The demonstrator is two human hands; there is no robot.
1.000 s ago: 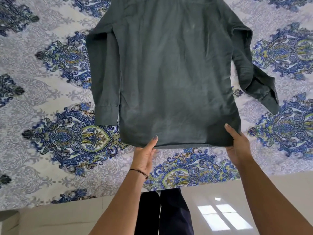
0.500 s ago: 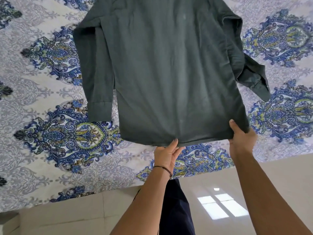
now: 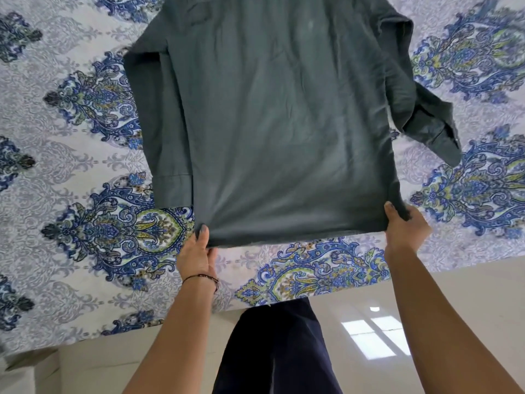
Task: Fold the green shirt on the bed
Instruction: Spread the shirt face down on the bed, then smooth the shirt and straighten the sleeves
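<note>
While each grip pinches a hem corner, left hand [image 3: 199, 253] and right hand [image 3: 404, 224] hold the green shirt [image 3: 284, 123] by its near edge. Beyond them it lies back-up on the patterned bed [image 3: 71, 223]. One sleeve runs along beyond the left hand; the other crumples outward beyond the right.

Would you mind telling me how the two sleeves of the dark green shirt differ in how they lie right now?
The left sleeve lies straight and flat alongside the body of the dark green shirt, its cuff closed and square. The right sleeve is bent and rumpled, angling away from the body, its cuff gaping open. Both rest on the blue patterned bedsheet, untouched by either hand.
</note>
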